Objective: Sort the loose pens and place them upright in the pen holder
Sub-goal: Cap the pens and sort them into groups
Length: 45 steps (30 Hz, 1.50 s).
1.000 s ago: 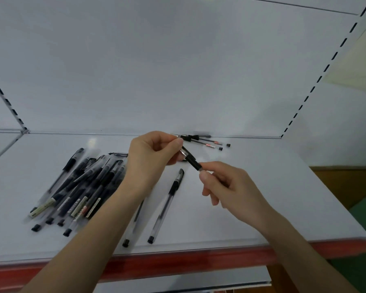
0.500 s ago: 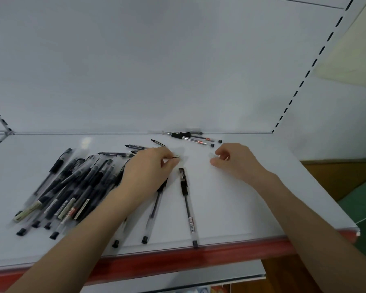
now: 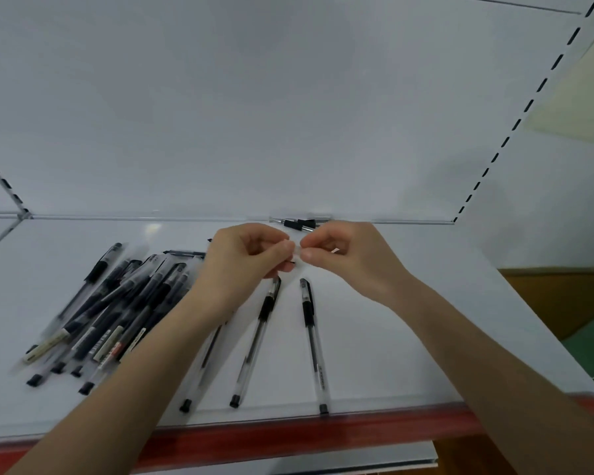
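Left hand (image 3: 244,265) and right hand (image 3: 354,258) pinch a small clear piece (image 3: 297,252) above the shelf (image 3: 408,337), likely refitting it; three pens (image 3: 256,341) lie toward its front edge

The left hand (image 3: 244,260) and right hand (image 3: 352,258) are pinching some tiny pale bit (image 3: 297,251), but the fingertips are covering most of it, so no clue what it is. The left forearm (image 3: 144,365) is hiding half of one pen (image 3: 196,378). The pen pile (image 3: 117,310) is smearing into blur and its labels aren't reading at all. The right hand's also blocking part of the back pens (image 3: 300,223).
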{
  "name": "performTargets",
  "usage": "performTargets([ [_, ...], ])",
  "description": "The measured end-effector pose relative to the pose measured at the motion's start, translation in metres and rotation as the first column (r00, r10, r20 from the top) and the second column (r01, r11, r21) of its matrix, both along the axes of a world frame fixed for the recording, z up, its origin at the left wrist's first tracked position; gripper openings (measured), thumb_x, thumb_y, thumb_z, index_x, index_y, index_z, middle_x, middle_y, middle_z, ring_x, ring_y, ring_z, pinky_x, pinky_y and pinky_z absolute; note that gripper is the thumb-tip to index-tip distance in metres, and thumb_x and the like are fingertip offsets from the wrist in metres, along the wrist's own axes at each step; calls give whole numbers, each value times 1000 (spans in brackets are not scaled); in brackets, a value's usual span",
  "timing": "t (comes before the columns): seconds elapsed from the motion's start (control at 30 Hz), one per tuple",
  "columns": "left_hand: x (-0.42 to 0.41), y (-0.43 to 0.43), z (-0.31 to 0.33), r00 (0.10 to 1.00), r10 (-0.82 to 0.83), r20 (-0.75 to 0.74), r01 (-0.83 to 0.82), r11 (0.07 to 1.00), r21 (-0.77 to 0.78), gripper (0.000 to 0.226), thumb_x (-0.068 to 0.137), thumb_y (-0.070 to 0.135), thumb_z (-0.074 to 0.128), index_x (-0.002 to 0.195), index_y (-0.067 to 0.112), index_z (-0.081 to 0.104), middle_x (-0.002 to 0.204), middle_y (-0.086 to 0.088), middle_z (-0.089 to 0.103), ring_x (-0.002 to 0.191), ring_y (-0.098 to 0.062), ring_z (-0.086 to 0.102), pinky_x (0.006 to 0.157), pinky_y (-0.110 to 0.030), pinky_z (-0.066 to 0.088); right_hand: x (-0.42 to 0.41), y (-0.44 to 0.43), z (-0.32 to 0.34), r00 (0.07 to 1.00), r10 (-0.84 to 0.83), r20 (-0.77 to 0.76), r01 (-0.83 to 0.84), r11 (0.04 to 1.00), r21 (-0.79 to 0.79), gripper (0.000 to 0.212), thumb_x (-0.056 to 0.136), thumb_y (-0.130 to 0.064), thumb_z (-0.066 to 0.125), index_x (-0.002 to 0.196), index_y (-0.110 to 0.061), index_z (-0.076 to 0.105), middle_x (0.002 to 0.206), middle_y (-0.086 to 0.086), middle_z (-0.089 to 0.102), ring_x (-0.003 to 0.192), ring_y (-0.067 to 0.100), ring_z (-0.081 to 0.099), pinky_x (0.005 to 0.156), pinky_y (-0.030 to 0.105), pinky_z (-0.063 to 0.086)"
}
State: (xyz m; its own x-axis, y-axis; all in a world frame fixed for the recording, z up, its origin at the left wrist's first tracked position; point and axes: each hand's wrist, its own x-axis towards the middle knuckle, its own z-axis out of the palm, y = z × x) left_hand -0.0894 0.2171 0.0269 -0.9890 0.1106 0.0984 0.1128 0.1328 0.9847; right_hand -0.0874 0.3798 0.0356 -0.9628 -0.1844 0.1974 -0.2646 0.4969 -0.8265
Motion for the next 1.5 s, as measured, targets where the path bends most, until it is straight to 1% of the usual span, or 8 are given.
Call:
performTargets([
  [0.17,5,-35,-2,991,112,67,-120,984,129,7,85,8,60,85,11,66,68,-1,73,70,-11,71,68,-22,56,-31,-5,-10,1000,15,-25,-11,987,163,5,83,-7,64,86,-6,68,76,-4,62,62,-9,56,64,2,41],
  [0.47,19,-78,-5,961,268,64,-275,947,165,11,87,8,58,89,17,65,67,4,73,72,-12,71,70,-25,57,-59,-31,-21,993,117,-4,-104,894,436,12,84,-18,63,91,-9,67,85,-1,62,82,15,58,79,29,47],
  [0.6,22,-85,-6,950,307,54,-312,936,162,13,87,7,57,92,14,66,68,1,72,74,-15,71,73,-27,59,-66,-28,-22,995,25,-93,11,930,369,9,84,-16,63,85,-9,69,80,3,66,73,13,57,68,17,43],
  [0.77,22,-83,-8,952,303,51,-307,942,135,15,87,6,56,89,17,65,66,5,72,71,-11,70,70,-22,58,-61,-37,-24,981,191,-41,-146,857,494,10,82,-20,66,86,-11,68,73,-12,56,67,3,52,63,12,39],
  [0.93,23,-82,-5,956,285,65,-292,939,181,16,85,3,57,89,17,64,65,6,72,67,-9,68,72,-24,58,-57,-38,-24,987,153,-51,-82,748,658,16,88,-15,54,91,-5,65,90,5,67,86,21,62,79,36,50],
  [1.17,19,-73,8,971,181,155,-233,861,452,13,86,5,56,95,6,65,67,-5,71,66,-13,68,66,-23,57,0,-19,11,992,46,-122,-41,998,42,13,86,-17,55,78,-25,51,55,-3,57,49,5,49,50,10,37],
  [1.33,21,-57,18,987,114,115,-157,842,516,20,87,6,56,104,-1,63,72,-6,71,73,-14,68,67,-21,56,45,-15,16,936,70,-346,-40,995,94,6,79,-38,54,80,-36,59,56,-12,48,44,0,41,50,1,31],
  [1.5,27,-44,27,994,71,87,-108,817,566,13,87,6,56,96,9,64,71,-7,72,69,-14,69,66,-21,56,57,-10,19,909,40,-415,-16,998,61,17,80,-33,55,96,-33,62,60,-17,53,43,-3,41,47,1,30],
])
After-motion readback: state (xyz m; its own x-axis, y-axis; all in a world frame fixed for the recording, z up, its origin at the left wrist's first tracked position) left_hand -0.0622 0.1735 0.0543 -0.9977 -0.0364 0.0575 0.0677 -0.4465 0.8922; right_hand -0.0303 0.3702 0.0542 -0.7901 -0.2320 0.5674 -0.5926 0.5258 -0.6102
